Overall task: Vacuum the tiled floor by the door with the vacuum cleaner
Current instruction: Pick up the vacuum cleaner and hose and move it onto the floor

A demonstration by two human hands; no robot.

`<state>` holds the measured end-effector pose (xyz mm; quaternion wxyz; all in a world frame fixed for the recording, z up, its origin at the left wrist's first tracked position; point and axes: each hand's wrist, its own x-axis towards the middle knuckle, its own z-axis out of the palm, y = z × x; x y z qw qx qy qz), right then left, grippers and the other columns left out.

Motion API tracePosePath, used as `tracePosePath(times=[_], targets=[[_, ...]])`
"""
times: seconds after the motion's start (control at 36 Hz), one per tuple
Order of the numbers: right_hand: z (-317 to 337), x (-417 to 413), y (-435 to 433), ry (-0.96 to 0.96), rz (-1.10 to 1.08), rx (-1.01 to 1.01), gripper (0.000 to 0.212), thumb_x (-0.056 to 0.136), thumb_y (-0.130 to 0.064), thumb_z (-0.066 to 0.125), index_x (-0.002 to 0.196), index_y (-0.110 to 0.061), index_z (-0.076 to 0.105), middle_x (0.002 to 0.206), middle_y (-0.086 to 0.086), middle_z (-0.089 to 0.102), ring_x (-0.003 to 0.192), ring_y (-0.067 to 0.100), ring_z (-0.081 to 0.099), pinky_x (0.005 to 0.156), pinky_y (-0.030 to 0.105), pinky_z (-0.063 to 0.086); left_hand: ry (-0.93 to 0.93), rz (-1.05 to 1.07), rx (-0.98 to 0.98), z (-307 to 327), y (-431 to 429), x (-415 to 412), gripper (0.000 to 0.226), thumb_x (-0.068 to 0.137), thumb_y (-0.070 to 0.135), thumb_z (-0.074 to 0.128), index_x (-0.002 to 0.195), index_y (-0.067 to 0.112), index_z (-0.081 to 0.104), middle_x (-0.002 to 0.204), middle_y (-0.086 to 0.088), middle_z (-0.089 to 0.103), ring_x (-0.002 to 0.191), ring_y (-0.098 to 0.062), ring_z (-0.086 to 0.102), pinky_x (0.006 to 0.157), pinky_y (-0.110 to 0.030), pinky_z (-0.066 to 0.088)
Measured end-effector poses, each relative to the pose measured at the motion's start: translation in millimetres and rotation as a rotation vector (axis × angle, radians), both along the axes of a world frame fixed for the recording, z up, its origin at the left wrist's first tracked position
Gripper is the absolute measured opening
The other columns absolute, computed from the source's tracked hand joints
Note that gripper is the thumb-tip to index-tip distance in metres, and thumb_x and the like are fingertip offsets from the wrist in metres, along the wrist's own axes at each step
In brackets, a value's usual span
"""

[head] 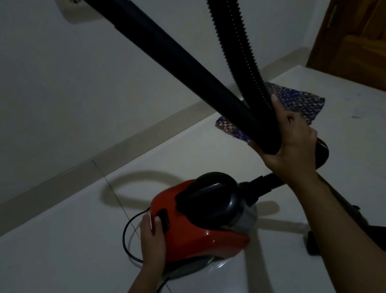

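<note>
A red and black canister vacuum cleaner [203, 230] sits on the glossy white tiled floor [78, 241]. My left hand [153, 236] rests against its rear end, fingers by the black switch. My right hand [289, 143] grips the black wand [152, 36] and the ribbed hose [233, 29] together where they meet; the wand runs up to the top left. The hose's lower end plugs into the vacuum's front. A black floor nozzle [377, 237] lies on the tiles under my right forearm.
A wooden door [375, 39] stands at the top right. A blue patterned mat [297, 103] lies on the floor before it. The white wall at left carries a socket [71, 2] and a beige skirting. A black power cord [127, 238] loops behind the vacuum.
</note>
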<state>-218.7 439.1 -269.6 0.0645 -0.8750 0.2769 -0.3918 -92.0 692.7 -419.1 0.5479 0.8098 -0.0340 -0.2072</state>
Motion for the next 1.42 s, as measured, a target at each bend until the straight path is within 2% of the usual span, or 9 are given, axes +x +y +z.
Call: tracePosePath(times=[0.33, 0.47, 0.75, 0.89, 1.06, 1.14, 1.19, 1.33, 1.42], targets=[[-9, 14, 4, 0.048, 0.025, -0.034, 0.084, 0.074, -0.057, 0.054, 0.146, -0.028, 0.021, 0.11, 0.014, 0.056, 0.099, 0.029, 0.053, 0.084, 0.045, 0.04, 0.106, -0.031, -0.131, -10, -1, 5, 0.069, 0.083, 0.059, 0.04, 0.145, 0.033, 0.024, 0.152, -0.002, 0.031, 0.135, -0.025, 0.037, 0.109, -0.053, 0.035], [-11, 17, 3, 0.054, 0.032, -0.035, 0.083, 0.075, -0.056, 0.054, 0.146, -0.028, 0.021, 0.11, 0.014, 0.056, 0.098, 0.03, 0.055, 0.084, 0.045, 0.04, 0.167, -0.056, -0.166, -8, 2, 8, 0.058, 0.094, 0.042, 0.04, 0.147, 0.031, 0.019, 0.151, -0.006, 0.032, 0.132, -0.029, 0.04, 0.106, -0.053, 0.038], [-13, 20, 7, 0.056, 0.031, -0.04, 0.084, 0.074, -0.057, 0.056, 0.146, -0.029, 0.022, 0.109, 0.013, 0.057, 0.099, 0.03, 0.055, 0.084, 0.044, 0.04, 0.128, -0.017, -0.136, -6, 4, 6, 0.054, 0.096, 0.035, 0.042, 0.146, 0.025, 0.025, 0.146, -0.01, 0.038, 0.127, -0.03, 0.045, 0.093, -0.037, 0.043], [-8, 18, 18, 0.046, 0.051, -0.028, 0.084, 0.074, -0.058, 0.054, 0.146, -0.029, 0.023, 0.108, 0.013, 0.057, 0.1, 0.025, 0.052, 0.085, 0.044, 0.04, 0.143, -0.02, -0.105, 7, 4, 5, 0.054, 0.094, 0.037, 0.046, 0.143, 0.023, 0.029, 0.142, -0.012, 0.043, 0.123, -0.031, 0.048, 0.096, -0.043, 0.045], [7, 13, 25, 0.041, 0.073, 0.015, 0.085, 0.074, -0.06, 0.054, 0.146, -0.031, 0.021, 0.108, 0.011, 0.056, 0.098, 0.028, 0.055, 0.086, 0.044, 0.04, 0.185, -0.1, -0.098, 46, 6, 13, 0.055, 0.091, 0.022, 0.056, 0.139, 0.007, 0.035, 0.139, -0.015, 0.045, 0.117, -0.028, 0.05, 0.09, -0.037, 0.044], [16, 8, 27, 0.034, 0.084, 0.039, 0.085, 0.074, -0.062, 0.053, 0.146, -0.032, 0.02, 0.107, 0.011, 0.057, 0.096, 0.029, 0.056, 0.084, 0.044, 0.041, 0.064, -0.116, -0.118, 89, -1, 11, 0.066, 0.089, 0.028, 0.058, 0.145, 0.012, 0.025, 0.151, -0.011, 0.031, 0.133, -0.026, 0.038, 0.105, -0.039, 0.037], [23, 5, 29, 0.018, 0.088, 0.065, 0.086, 0.073, -0.062, 0.053, 0.146, -0.033, 0.019, 0.106, 0.011, 0.057, 0.097, 0.03, 0.056, 0.084, 0.045, 0.041, -0.101, -0.128, -0.19, 127, -2, 1, 0.063, 0.088, 0.032, 0.057, 0.143, 0.019, 0.029, 0.152, -0.002, 0.031, 0.138, -0.019, 0.033, 0.106, -0.03, 0.032], [34, -2, 36, -0.019, 0.113, 0.112, 0.089, 0.072, -0.065, 0.053, 0.146, -0.043, 0.009, 0.108, 0.009, 0.056, 0.098, 0.028, 0.055, 0.085, 0.046, 0.043, -0.661, -0.287, -0.329, 229, 15, -41, 0.061, 0.079, 0.052, 0.057, 0.134, 0.033, 0.041, 0.139, 0.021, 0.043, 0.131, 0.007, 0.035, 0.104, -0.015, 0.031], [39, -6, 41, -0.028, 0.121, 0.142, 0.089, 0.072, -0.066, 0.052, 0.146, -0.042, 0.01, 0.109, 0.009, 0.056, 0.097, 0.029, 0.056, 0.085, 0.046, 0.043, -1.103, -0.508, -0.273, 280, 12, -43, 0.06, 0.084, 0.046, 0.054, 0.136, 0.02, 0.042, 0.141, 0.01, 0.044, 0.134, -0.002, 0.036, 0.11, -0.017, 0.031]])
